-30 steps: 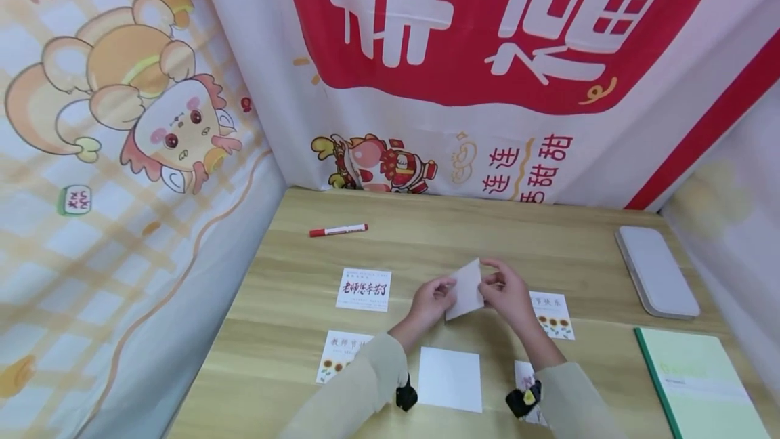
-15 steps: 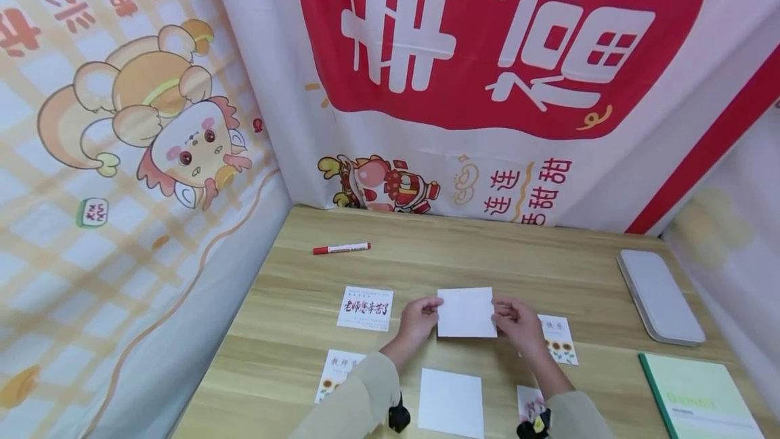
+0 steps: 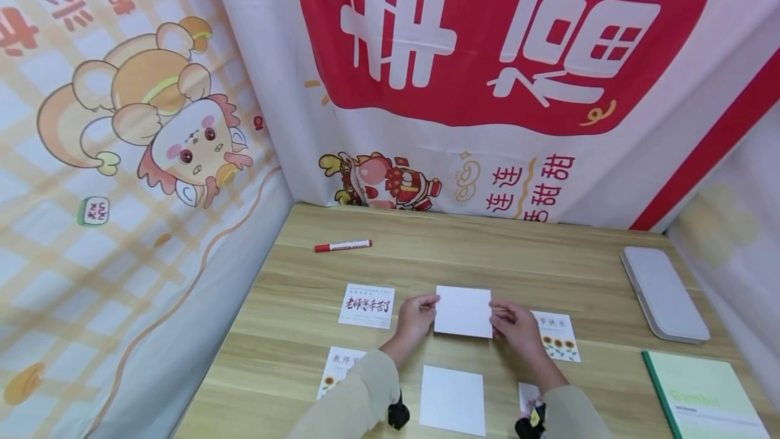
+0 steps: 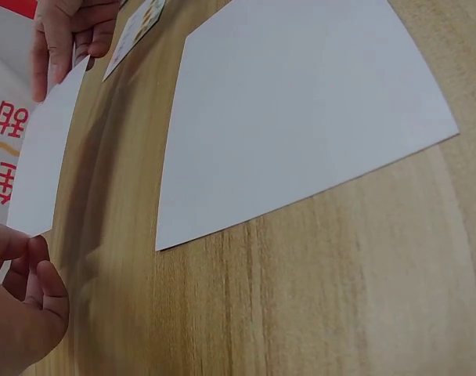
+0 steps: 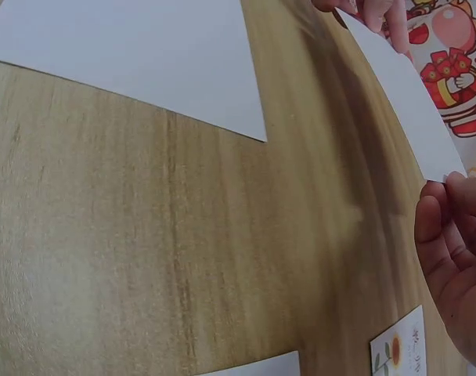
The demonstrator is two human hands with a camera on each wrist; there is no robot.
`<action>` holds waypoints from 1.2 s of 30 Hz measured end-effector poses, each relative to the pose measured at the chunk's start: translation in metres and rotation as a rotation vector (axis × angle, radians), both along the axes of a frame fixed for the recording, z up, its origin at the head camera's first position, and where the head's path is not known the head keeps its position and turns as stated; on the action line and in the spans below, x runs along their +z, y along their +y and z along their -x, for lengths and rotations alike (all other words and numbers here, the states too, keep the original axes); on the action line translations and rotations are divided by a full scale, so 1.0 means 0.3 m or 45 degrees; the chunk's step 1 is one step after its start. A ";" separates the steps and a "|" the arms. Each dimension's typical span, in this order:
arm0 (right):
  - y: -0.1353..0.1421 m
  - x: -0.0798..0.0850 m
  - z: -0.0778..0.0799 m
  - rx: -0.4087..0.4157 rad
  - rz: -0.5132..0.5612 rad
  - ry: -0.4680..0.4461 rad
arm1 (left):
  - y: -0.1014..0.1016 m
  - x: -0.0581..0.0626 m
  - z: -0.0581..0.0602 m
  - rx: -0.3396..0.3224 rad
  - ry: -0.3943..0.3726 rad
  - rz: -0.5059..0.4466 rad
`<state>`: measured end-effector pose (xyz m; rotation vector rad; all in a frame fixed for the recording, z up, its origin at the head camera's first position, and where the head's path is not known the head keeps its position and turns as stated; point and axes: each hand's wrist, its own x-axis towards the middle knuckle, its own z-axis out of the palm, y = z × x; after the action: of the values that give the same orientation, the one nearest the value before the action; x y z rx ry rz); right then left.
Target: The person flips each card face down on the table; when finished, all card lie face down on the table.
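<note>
Between my two hands is a blank white card (image 3: 463, 311), raised a little off the table, its shadow falling on the wood in both wrist views. My left hand (image 3: 416, 322) pinches its left edge between thumb and fingers. On the opposite edge, my right hand (image 3: 516, 328) pinches it the same way. A second white card (image 3: 452, 400) lies flat on the table nearer to me. Beside my right hand is a sunflower card (image 3: 559, 337), partly covered by that hand. The held card's far face is hidden.
A card with red lettering (image 3: 367, 305) and another sunflower card (image 3: 338, 368) lie left; my sleeve covers part of the latter. A purple-flowered card (image 3: 529, 397) sits by my right wrist. Farther out are a red marker (image 3: 343, 246), a white case (image 3: 664, 294) and a green notebook (image 3: 707, 395).
A second ago the card was tilted between my hands; it has since been turned level with its blank face toward me. Over the last half second it has barely moved.
</note>
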<state>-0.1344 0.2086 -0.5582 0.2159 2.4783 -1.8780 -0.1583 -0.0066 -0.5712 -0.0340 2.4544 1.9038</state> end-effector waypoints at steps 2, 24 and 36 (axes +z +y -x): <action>-0.006 -0.014 0.002 -0.003 -0.012 0.009 | -0.003 -0.007 -0.001 0.006 0.004 0.022; -0.033 -0.067 0.001 -0.033 -0.261 -0.084 | -0.017 -0.036 -0.014 0.001 0.015 0.217; -0.197 0.026 0.018 0.155 -0.370 0.128 | -0.268 0.082 0.015 -0.057 0.147 0.567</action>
<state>-0.1398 0.1496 -0.5505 -0.0258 2.7547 -1.5156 -0.1628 -0.0869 -0.5465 0.1211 2.8755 1.3415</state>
